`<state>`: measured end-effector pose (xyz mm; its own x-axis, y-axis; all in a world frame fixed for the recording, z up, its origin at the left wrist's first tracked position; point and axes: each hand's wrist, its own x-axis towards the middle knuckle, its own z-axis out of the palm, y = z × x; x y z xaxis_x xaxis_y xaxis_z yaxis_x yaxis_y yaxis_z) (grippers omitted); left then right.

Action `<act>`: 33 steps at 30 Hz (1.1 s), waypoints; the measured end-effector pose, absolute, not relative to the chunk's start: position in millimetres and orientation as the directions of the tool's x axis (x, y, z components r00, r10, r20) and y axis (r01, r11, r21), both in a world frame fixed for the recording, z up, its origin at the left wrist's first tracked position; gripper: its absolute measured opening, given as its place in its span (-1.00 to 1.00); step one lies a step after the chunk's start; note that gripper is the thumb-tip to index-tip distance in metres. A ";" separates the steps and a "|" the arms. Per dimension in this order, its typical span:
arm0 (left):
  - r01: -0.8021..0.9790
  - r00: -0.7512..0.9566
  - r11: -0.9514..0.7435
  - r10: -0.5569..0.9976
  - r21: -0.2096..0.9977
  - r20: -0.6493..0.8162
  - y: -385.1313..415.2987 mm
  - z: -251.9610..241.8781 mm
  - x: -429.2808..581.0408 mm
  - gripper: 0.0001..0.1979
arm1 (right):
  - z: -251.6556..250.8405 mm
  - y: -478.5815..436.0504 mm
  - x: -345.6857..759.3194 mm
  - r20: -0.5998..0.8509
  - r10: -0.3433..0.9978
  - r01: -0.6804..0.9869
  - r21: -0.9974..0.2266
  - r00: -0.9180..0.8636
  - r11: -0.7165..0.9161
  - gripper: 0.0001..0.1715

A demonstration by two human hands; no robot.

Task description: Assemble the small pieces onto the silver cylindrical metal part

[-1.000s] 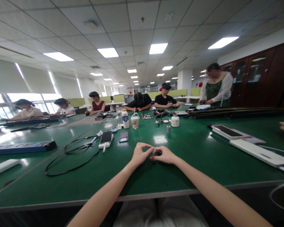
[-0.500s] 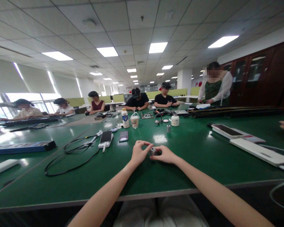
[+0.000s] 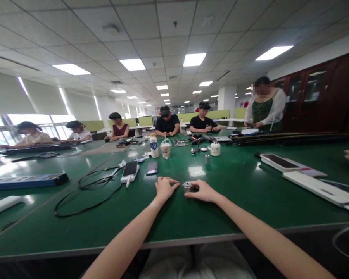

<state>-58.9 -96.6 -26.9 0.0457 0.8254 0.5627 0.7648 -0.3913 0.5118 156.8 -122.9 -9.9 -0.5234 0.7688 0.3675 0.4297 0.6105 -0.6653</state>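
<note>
In the head view, my right hand (image 3: pixel 204 191) grips a small silver metal cylinder (image 3: pixel 187 187) between thumb and fingers. The cylinder stands upright at the green tabletop, its round top showing a dark centre. To its left, apart from it, is my left hand (image 3: pixel 165 188), with thumb and index fingertips drawn together low over the table. Whether anything tiny sits between those fingertips I cannot make out. A similar metal cylinder (image 3: pixel 207 159) stands farther back on the table (image 3: pixel 221 217).
Behind are a white bottle (image 3: pixel 154 145), a cup (image 3: pixel 165 148) and a round white jar (image 3: pixel 215 148). Left lie a phone (image 3: pixel 130 170), a cable (image 3: pixel 81 186) and a power strip (image 3: pixel 29 181). Right is a white flat device (image 3: pixel 320 188). Several people work around the table.
My left hand has moved left, away from the top of the metal cylinder. My right hand keeps its grip on the cylinder in about the same spot.
</note>
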 end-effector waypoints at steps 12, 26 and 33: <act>0.569 0.200 -0.654 0.698 0.498 0.688 -130.4 2.0 -29.4 -0.89 | -13.8 -119.8 156.4 0.378 0.771 0.438 -0.657 -0.513 0.614 -0.68; 0.520 0.316 -0.706 0.682 0.481 0.659 -133.0 5.6 -31.8 -0.82 | -14.4 -119.6 156.5 0.394 0.768 0.437 -0.651 -0.505 0.621 -0.66; 0.437 0.313 -0.689 0.719 0.578 0.621 -133.7 5.5 -32.7 -0.74 | -14.4 -118.9 156.5 0.389 0.762 0.428 -0.654 -0.518 0.625 -0.67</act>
<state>-32.7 -133.7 5.5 0.3126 0.7187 0.6212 0.4366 -0.6895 0.5780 156.5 -118.9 -14.4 -0.5183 0.7617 0.3887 0.4276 0.6245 -0.6535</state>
